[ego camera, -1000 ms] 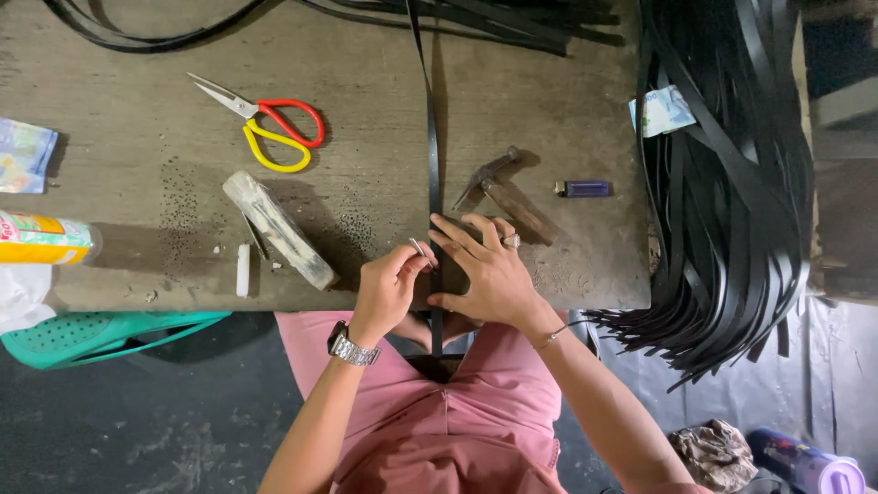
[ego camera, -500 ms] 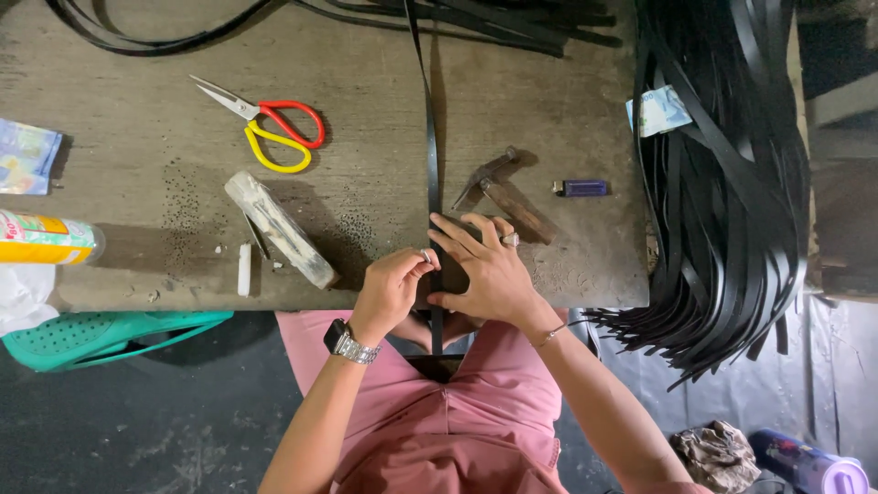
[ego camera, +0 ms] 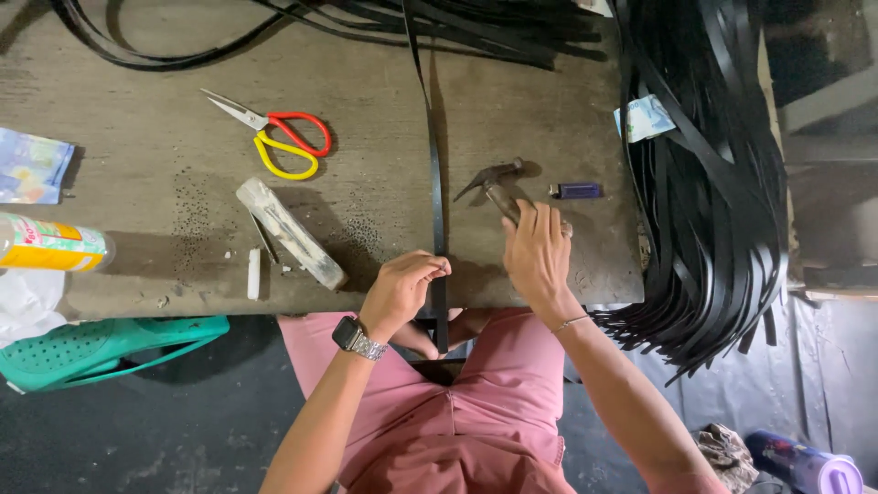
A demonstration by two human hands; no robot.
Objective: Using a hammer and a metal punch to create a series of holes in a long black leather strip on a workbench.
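While the left hand [ego camera: 400, 291] keeps pinching the black strap [ego camera: 436, 210] at the desk [ego camera: 165, 201] edge, fingers closed on it, I see the right hand [ego camera: 538, 252] has left the strap, where both hands were bunched together a moment ago. It now lies over the handle of the hammer [ego camera: 494, 178] just right of the strap. Its grip looks to be closing around the handle, but the fingers cover it, so I can't tell if it's fully grasped or only touched. My read: the strap is positioned and pinned, and the work shifts from placing to striking.

The strap runs straight up the desk from the near edge, with its lower end hanging over toward the lap.

Also on the desk: red-and-yellow scissors [ego camera: 279, 142] up left, a pale worn block [ego camera: 291, 233] left of the strap, a small white stick [ego camera: 253, 273] beside it, and a small purple lighter [ego camera: 578, 190] right of the hammer. A pile of black strips [ego camera: 713, 183] hangs off the right side.

Hard to see:
- whatever the left fingertips hold against the strap is too small to make out
- most of the hammer handle is hidden under the right hand
- a can at the left edge is cut off
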